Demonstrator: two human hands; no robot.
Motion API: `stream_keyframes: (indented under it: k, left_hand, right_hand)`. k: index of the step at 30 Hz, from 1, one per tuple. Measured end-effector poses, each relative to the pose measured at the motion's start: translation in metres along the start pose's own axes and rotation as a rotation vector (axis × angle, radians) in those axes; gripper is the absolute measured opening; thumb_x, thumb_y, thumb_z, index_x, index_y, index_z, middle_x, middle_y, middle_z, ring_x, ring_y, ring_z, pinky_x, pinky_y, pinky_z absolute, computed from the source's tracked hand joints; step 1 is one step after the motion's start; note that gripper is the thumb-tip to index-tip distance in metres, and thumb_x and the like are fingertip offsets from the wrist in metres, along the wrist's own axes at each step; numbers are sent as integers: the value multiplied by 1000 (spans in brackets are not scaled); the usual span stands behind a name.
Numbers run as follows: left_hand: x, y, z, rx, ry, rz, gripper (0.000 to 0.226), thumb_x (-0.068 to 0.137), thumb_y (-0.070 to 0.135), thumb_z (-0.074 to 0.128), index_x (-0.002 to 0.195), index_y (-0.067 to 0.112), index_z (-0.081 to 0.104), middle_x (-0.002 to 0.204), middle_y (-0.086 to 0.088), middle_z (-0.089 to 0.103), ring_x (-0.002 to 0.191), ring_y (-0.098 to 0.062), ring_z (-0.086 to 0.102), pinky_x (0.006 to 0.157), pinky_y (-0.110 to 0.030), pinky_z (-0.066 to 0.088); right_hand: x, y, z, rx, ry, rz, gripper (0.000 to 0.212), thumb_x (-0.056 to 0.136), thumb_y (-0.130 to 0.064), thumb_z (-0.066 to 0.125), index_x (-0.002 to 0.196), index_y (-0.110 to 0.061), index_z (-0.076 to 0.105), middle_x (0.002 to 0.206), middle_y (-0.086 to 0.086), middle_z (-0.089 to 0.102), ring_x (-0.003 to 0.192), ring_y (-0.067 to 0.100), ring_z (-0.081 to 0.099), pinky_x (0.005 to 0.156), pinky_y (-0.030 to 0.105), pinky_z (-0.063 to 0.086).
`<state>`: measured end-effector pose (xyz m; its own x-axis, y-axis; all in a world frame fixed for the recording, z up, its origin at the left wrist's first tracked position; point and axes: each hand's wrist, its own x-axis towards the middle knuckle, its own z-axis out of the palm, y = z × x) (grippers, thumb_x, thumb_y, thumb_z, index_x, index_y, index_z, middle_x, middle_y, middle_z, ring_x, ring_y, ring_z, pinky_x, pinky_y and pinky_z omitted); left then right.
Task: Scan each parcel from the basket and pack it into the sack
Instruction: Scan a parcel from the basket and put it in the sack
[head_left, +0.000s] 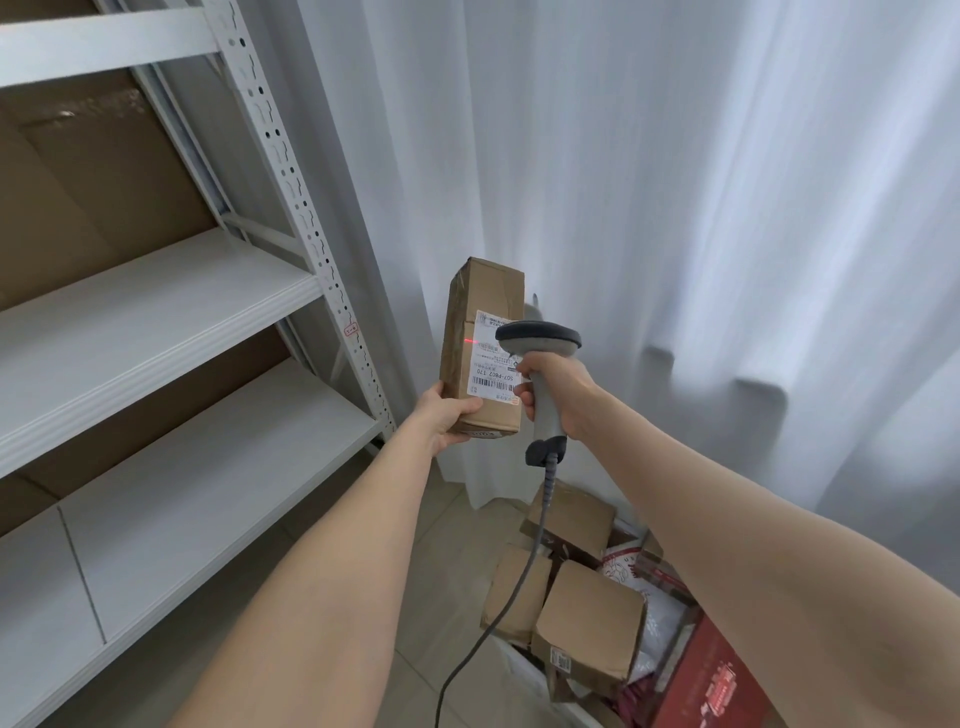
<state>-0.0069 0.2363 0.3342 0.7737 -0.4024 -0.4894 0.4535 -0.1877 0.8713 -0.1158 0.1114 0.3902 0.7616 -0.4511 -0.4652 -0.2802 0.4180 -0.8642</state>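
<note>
White curtain (675, 208) behind tall, brown, white-labelled parcel (483, 291).

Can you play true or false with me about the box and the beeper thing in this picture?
1. The left hand holds a parcel upright. True.
2. The right hand holds a phone. False: it grips a grey scanner.
3. A red light shines on the parcel. True.
4. The scanner has no wire. False: a cable hangs from its handle.
</note>
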Motion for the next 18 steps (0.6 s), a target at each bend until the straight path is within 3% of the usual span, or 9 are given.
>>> stream_keyframes:
  k: [9, 18]
  left_hand:
    - [3, -3, -18, -34, 6, -21, 60, 86, -6, 63, 138, 11, 40, 127, -14, 58, 101, -30, 59, 75, -44, 52]
    - [2, -4, -32, -83, 21, -24, 59, 86, -7, 62, 137, 11, 40, 128, -16, 57, 112, -34, 58, 82, -49, 52]
  right_hand:
    - [-3, -8, 10, -90, -33, 32, 9, 85, -9, 55, 77, -8, 50, 56, 8, 55, 40, 15, 47, 43, 20, 44]
    - [-9, -10, 24, -111, -60, 51, 11, 88, -9, 53, 77, -9, 49, 61, 8, 53, 36, 12, 47, 42, 17, 44]
